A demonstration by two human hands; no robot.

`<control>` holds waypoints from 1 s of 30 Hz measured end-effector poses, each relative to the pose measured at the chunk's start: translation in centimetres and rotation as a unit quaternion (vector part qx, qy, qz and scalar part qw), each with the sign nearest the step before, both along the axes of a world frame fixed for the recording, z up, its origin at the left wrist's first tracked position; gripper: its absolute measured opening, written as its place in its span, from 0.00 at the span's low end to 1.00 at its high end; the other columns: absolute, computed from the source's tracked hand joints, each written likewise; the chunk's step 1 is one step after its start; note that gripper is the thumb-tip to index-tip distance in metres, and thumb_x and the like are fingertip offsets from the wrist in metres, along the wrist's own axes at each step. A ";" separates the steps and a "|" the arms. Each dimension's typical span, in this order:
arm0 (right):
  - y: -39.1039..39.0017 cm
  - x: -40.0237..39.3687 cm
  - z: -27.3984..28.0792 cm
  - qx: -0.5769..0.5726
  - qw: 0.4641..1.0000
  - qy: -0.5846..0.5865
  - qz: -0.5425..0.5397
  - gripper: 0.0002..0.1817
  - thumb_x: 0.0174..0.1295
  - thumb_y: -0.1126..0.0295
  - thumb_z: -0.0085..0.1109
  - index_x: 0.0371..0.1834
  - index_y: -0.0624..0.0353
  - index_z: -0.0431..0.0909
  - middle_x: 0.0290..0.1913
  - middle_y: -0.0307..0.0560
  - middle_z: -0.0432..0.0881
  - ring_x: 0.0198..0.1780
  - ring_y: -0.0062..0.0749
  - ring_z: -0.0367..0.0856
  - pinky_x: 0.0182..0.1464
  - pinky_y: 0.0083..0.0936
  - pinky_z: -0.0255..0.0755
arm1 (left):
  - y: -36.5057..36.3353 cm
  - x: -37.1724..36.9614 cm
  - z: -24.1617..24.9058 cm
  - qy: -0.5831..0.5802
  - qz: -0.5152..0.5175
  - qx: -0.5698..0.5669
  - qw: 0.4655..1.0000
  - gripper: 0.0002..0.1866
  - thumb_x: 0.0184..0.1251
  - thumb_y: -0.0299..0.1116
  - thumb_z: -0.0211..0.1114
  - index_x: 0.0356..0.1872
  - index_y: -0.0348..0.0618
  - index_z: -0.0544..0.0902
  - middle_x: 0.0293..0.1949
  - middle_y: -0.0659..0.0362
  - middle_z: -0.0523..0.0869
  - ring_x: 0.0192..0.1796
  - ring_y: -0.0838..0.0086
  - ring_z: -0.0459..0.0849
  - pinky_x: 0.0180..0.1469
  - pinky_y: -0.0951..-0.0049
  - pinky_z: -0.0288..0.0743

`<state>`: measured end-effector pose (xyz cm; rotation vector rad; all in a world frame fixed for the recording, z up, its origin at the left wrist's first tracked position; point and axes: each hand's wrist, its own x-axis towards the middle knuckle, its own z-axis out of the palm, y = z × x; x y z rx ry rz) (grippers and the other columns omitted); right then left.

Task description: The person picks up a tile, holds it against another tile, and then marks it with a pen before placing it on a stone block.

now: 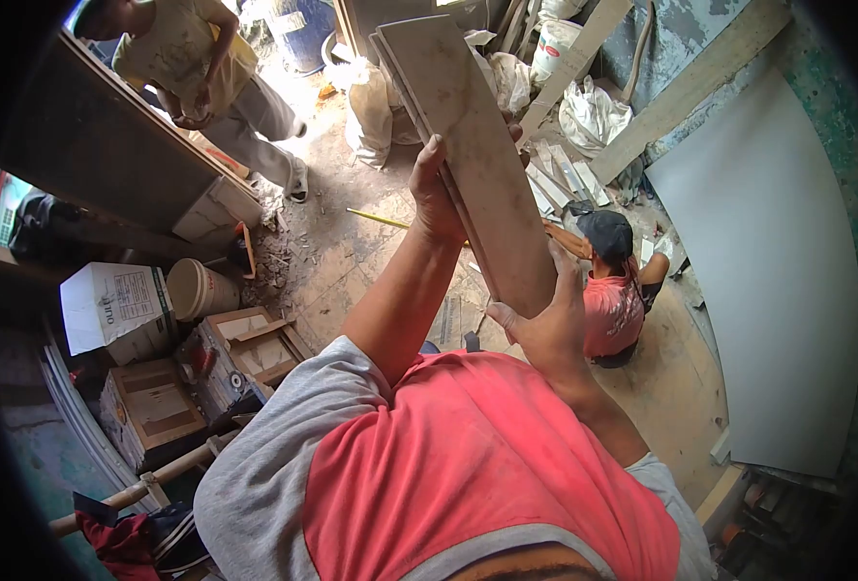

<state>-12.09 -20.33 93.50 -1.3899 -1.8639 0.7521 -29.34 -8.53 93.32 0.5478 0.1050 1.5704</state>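
Note:
A long, flat beige board (482,145) with smudges on its face is held up in front of my chest, tilted away from me. A second edge runs along its left side, so it may be two thin pieces together. My left hand (437,194) is closed around the left edge, thumb on the side and fingers partly hidden behind. Lower down, my right hand (550,315) grips the near right corner, its thumb at the bottom end.
A co-worker in a cap (608,281) crouches beyond the board; another person (206,87) stands at upper left. A yellow tape measure (379,219) extends over the dusty floor. Boxes, a bucket (201,290) and drawers stand left. A large grey sheet (763,281) leans right.

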 end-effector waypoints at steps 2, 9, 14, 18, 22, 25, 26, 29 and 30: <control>-0.1 0.1 -0.1 -0.004 1.000 0.004 0.001 0.59 0.41 0.65 0.85 0.75 0.61 0.55 0.69 0.62 0.65 0.71 0.56 0.64 0.72 0.46 0.61 | 0.1 0.0 0.2 -0.001 -0.003 -0.004 1.000 0.47 0.59 0.60 0.64 0.70 0.33 0.67 0.61 0.46 0.79 0.63 0.59 0.80 0.62 0.56 0.78; 0.3 0.1 -0.7 0.026 0.999 -0.016 -0.010 0.59 0.39 0.64 0.86 0.75 0.62 0.55 0.68 0.62 0.65 0.71 0.56 0.63 0.72 0.47 0.60 | 0.6 0.3 0.9 -0.009 -0.021 0.026 0.999 0.46 0.58 0.59 0.64 0.70 0.33 0.66 0.60 0.45 0.79 0.61 0.59 0.81 0.62 0.58 0.79; 0.3 -0.2 0.2 0.042 0.999 -0.026 -0.008 0.58 0.41 0.60 0.85 0.75 0.63 0.56 0.67 0.63 0.65 0.70 0.56 0.64 0.72 0.45 0.61 | 1.3 0.2 0.4 -0.018 -0.025 0.037 0.999 0.46 0.59 0.59 0.64 0.71 0.34 0.66 0.61 0.44 0.79 0.62 0.57 0.81 0.61 0.56 0.79; 0.4 0.8 -0.3 0.004 1.000 0.027 -0.011 0.56 0.47 0.57 0.82 0.75 0.64 0.55 0.67 0.64 0.67 0.70 0.56 0.66 0.72 0.45 0.61 | 1.8 -0.5 -1.0 -0.038 -0.038 0.029 0.998 0.48 0.59 0.62 0.64 0.72 0.34 0.65 0.64 0.44 0.77 0.64 0.55 0.79 0.64 0.52 0.78; 0.3 2.7 -1.2 -0.137 0.955 0.261 -0.004 0.23 0.73 0.63 0.60 0.62 0.72 0.73 0.55 0.54 0.84 0.46 0.24 0.82 0.49 0.23 0.77 | 1.2 -0.9 -2.2 -0.084 -0.089 0.001 0.992 0.50 0.59 0.64 0.65 0.72 0.35 0.64 0.64 0.43 0.76 0.66 0.53 0.78 0.67 0.47 0.74; -0.5 3.7 -1.7 -0.128 0.962 0.239 0.001 0.21 0.73 0.65 0.59 0.60 0.72 0.75 0.61 0.57 0.81 0.45 0.22 0.81 0.47 0.22 0.77 | 1.2 -0.7 -2.4 -0.133 -0.104 -0.024 0.985 0.51 0.58 0.65 0.64 0.73 0.35 0.63 0.64 0.43 0.77 0.68 0.51 0.76 0.68 0.42 0.71; -0.7 3.4 -1.7 -0.048 0.975 0.219 -0.003 0.20 0.72 0.66 0.61 0.57 0.72 0.76 0.67 0.63 0.76 0.43 0.24 0.82 0.44 0.22 0.78 | 1.1 -0.5 -2.4 -0.149 -0.138 0.004 0.979 0.51 0.58 0.65 0.64 0.73 0.36 0.63 0.65 0.43 0.76 0.68 0.51 0.76 0.69 0.42 0.70; -1.2 3.9 -1.2 -0.076 0.978 0.195 -0.020 0.21 0.70 0.65 0.63 0.56 0.73 0.76 0.69 0.68 0.72 0.45 0.28 0.84 0.44 0.22 0.78 | 1.3 0.2 -3.1 -0.131 -0.133 0.042 0.981 0.47 0.65 0.60 0.64 0.75 0.41 0.59 0.70 0.46 0.69 0.73 0.54 0.69 0.74 0.45 0.67; -1.0 4.3 -1.2 -0.051 0.981 0.188 -0.013 0.29 0.65 0.60 0.69 0.56 0.75 0.74 0.70 0.70 0.70 0.53 0.40 0.85 0.50 0.27 0.79 | 1.6 0.4 -3.1 -0.117 -0.126 0.049 0.984 0.47 0.64 0.60 0.65 0.75 0.41 0.59 0.70 0.46 0.69 0.73 0.54 0.69 0.74 0.45 0.67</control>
